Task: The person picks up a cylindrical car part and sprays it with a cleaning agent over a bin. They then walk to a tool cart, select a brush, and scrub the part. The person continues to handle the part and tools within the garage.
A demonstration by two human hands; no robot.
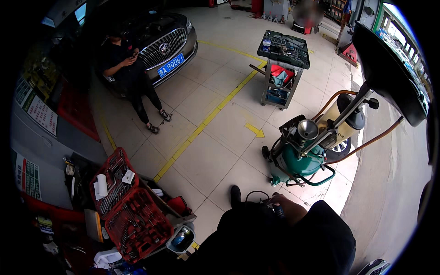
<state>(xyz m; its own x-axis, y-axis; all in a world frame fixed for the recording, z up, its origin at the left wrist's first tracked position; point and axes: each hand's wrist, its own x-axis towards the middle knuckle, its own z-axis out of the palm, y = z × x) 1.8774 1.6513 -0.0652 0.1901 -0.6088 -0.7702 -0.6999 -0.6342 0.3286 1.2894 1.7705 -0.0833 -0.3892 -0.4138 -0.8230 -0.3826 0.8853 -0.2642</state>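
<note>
"Where's the car [165, 46]?"
"11 o'clock from the wearer, with a person [130, 75] standing before it."
"The cart [294, 87]?"
"Just past 12 o'clock, a tray [300, 63] on top, tools [291, 48] in that. Nearer, at 1 o'clock, is the drainer [302, 160], a funnel [307, 129] on it, a wheel [341, 149] just behind."
"And the right hand [291, 208]?"
"Short of the drainer, a thin loop [255, 192] at its 9 o'clock."
"Far left?"
"The toolbox [161, 219], at 9 o'clock: tools in 2 halves, a roll [101, 184] on the far half. At the toolbox's 3 o'clock sits a bin [173, 246], a can [182, 233] inside."
</note>
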